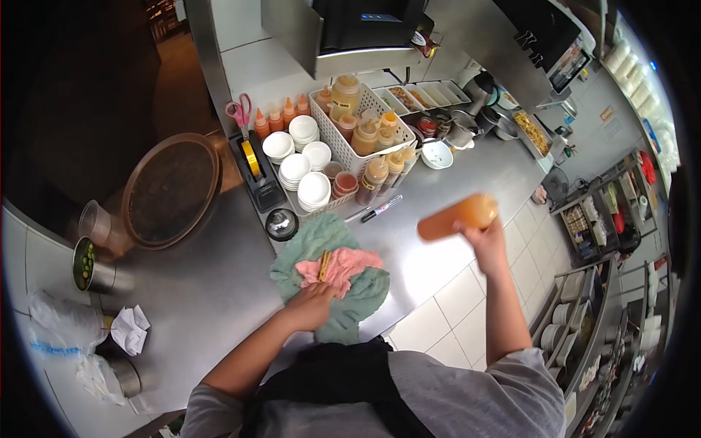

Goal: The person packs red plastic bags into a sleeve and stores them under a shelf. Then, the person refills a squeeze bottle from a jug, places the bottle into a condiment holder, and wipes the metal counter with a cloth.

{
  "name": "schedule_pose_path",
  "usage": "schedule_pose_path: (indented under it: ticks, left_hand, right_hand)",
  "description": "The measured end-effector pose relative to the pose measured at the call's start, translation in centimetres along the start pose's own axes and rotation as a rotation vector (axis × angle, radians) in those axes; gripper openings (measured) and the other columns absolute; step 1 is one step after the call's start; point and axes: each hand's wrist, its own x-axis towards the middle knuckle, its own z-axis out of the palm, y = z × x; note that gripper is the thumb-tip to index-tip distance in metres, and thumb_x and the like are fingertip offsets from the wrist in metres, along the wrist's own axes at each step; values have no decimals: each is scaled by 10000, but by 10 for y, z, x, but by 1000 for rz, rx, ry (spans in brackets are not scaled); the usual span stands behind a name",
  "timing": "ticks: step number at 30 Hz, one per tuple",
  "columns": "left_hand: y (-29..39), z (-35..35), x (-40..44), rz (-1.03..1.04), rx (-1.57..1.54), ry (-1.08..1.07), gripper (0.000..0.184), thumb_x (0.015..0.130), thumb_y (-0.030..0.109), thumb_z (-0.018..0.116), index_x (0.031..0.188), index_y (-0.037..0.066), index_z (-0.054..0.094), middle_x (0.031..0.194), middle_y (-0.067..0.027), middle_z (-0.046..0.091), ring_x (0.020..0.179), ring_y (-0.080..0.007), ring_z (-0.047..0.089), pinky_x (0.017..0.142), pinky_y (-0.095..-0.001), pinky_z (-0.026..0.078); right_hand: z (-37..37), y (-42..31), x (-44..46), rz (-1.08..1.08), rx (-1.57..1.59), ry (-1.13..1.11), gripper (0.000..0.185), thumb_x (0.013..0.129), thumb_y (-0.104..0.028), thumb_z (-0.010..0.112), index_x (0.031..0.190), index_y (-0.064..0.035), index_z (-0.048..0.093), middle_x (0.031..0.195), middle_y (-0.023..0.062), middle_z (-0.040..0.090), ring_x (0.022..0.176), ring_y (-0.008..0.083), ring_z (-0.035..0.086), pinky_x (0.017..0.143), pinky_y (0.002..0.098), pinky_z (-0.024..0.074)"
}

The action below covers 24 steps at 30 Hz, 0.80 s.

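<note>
A green cloth (350,321) lies spread on the steel counter near its front edge, with a crumpled pink cloth (358,269) on top. On the pink cloth is a small yellowish-brown strip (324,265). My left hand (309,306) is closed on the near edge of the pink cloth, fingertips partly hidden. To the right, my right hand (485,241) holds up a squeeze bottle (456,217) of orange sauce, tilted almost on its side above the counter edge. A marker (382,209) lies beyond the green cloth.
Stacked white bowls (315,191), a tape dispenser (255,175) and a white basket (358,159) of sauce bottles stand at the back. A round brown tray (171,191) is on the left. Crumpled paper (131,330) sits near left. Shelves (584,314) with dishes stand right.
</note>
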Motion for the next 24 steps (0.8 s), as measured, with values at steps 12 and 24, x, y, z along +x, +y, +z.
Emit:
schedule_pose_path:
  ticks: [12,24]
  left_hand:
    - [75,35,-36,-333,2,343,631,720,209,750,1311,180,532,1328,-112,473,1245,-324,446,1054,-454,355]
    - [80,54,-43,-370,122,466,642,690,203,766,1300,198,568,1385,-89,493,1264,-326,469,1063,-472,387]
  right_hand:
    - [82,9,252,-660,132,-205,635,749,-38,819,1291,-65,489,1232,70,563,1128,172,568,966,306,469]
    - [159,11,339,-285,-188,-554,634,769,-124,815,1301,12,498,1168,125,658,1025,192,647,894,312,513]
